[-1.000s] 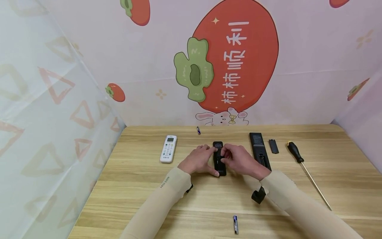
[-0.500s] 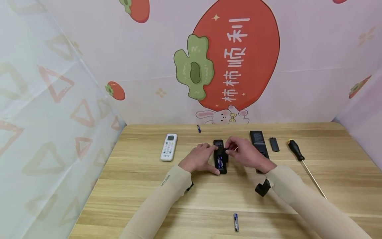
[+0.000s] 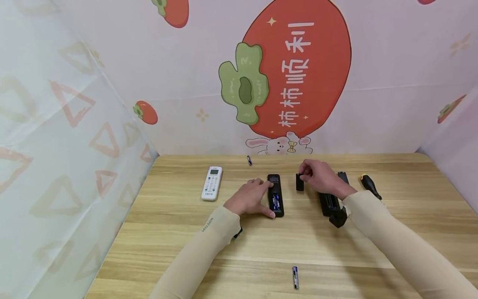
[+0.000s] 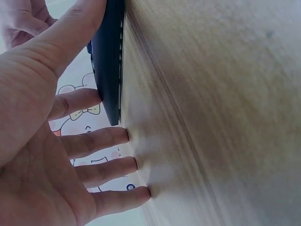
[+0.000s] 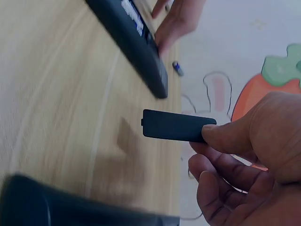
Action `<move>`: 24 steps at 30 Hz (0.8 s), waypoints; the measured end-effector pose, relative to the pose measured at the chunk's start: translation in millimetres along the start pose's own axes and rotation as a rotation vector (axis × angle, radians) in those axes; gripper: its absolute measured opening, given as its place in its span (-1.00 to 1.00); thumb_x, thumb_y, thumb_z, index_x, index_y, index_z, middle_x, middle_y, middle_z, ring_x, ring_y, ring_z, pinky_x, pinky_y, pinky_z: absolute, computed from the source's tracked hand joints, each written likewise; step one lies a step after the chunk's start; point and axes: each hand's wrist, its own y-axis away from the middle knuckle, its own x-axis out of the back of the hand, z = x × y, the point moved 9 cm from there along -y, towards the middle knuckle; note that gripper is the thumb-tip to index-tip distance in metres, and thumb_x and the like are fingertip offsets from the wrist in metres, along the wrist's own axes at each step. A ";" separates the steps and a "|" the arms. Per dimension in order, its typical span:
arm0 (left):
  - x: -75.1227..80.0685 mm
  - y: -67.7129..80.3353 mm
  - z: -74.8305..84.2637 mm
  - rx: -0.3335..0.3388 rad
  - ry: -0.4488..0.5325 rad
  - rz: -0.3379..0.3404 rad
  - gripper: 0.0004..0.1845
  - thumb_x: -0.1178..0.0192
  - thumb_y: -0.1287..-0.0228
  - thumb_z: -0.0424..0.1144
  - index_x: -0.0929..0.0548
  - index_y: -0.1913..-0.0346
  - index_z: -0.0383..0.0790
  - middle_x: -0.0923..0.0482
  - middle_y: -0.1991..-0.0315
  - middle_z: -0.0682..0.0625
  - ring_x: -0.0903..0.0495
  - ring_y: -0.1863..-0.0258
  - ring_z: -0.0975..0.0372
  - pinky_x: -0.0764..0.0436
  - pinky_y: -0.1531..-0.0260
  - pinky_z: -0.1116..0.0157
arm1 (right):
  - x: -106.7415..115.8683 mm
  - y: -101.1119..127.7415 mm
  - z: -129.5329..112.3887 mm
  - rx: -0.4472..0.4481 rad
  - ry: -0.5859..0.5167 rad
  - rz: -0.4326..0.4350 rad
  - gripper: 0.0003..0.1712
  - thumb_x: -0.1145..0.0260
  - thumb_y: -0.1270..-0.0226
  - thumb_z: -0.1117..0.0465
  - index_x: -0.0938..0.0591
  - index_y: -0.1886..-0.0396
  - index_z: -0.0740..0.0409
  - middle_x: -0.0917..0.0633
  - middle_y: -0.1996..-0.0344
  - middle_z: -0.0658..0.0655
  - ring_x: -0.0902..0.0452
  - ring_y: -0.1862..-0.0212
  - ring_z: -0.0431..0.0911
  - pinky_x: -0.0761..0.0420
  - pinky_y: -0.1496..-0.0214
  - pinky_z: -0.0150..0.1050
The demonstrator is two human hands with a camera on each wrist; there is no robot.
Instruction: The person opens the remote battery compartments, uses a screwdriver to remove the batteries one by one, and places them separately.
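Inspection found the black remote (image 3: 275, 195) lying face down near the middle of the bench (image 3: 261, 245), its long axis running toward the far edge, with its battery bay uncovered and a blue-labelled cell visible inside. We recorded the left hand (image 3: 249, 200) flat beside it on the left: the fingers were straight and spread, tips resting on the wood, while the thumb pressed along the remote's near end. The left wrist view confirmed that the fingers (image 4: 101, 165) lay extended against the bench with the remote's edge (image 4: 109, 70) against the thumb side.

We noted the right hand (image 3: 319, 177) raised just to the right of the remote, apart from it, pinching the small black battery cover (image 3: 299, 182) between thumb and fingertips. The right wrist view showed the cover (image 5: 174, 126) held clear of the wood.

Beneath the right wrist lay a second black remote (image 3: 328, 202), and a second small cover (image 3: 342, 177) lay just past the hand. A screwdriver (image 3: 369, 186) with a black handle lay farther right. A white remote (image 3: 211, 183) lay left of the left hand. One loose battery (image 3: 249, 160) lay at the far edge, another battery (image 3: 295, 277) near the front edge.
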 end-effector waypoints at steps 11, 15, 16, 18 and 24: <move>0.8 1.2 0.5 -0.008 0.002 0.002 0.06 -0.49 0.03 0.33 -0.35 -0.52 -0.03 -0.36 -0.42 -0.12 -0.32 -0.41 -0.01 -0.34 -0.37 0.03 | 7.5 -9.9 23.6 -0.048 0.009 -0.044 -0.94 -0.28 -0.41 0.40 -0.58 0.17 0.31 -0.64 0.34 0.16 -0.52 0.34 -0.02 -0.55 0.29 -0.16; -0.1 1.0 0.1 -0.007 -0.002 0.000 0.06 -0.48 0.02 0.33 -0.34 -0.52 -0.03 -0.36 -0.42 -0.13 -0.32 -0.41 -0.02 -0.34 -0.37 0.03 | 7.0 -13.8 28.2 -0.074 0.014 -0.047 -0.93 -0.28 -0.41 0.40 -0.58 0.18 0.32 -0.64 0.34 0.19 -0.51 0.34 -0.01 -0.55 0.30 -0.17; -0.2 0.8 0.0 -0.007 -0.002 0.000 0.06 -0.48 0.01 0.33 -0.34 -0.52 -0.03 -0.36 -0.42 -0.13 -0.32 -0.41 -0.02 -0.34 -0.37 0.03 | 6.6 -14.5 28.9 -0.077 0.015 -0.050 -0.93 -0.28 -0.41 0.40 -0.58 0.17 0.33 -0.64 0.33 0.20 -0.51 0.34 0.00 -0.56 0.30 -0.17; -0.3 0.7 0.0 -0.007 -0.002 0.000 0.06 -0.48 0.01 0.33 -0.34 -0.52 -0.03 -0.36 -0.42 -0.13 -0.32 -0.41 -0.02 -0.33 -0.37 0.02 | 5.8 -15.7 30.4 -0.088 0.021 -0.054 -0.92 -0.28 -0.41 0.40 -0.58 0.17 0.33 -0.64 0.32 0.20 -0.52 0.34 0.00 -0.56 0.29 -0.16; 0.0 0.3 0.3 -0.013 -0.002 0.004 0.05 -0.48 0.00 0.32 -0.34 -0.52 -0.04 -0.36 -0.41 -0.13 -0.32 -0.41 -0.02 -0.34 -0.37 0.01 | 4.5 -20.7 35.3 -0.102 0.068 -0.050 -0.90 -0.29 -0.38 0.39 -0.57 0.17 0.35 -0.63 0.34 0.20 -0.51 0.35 0.00 -0.56 0.25 -0.11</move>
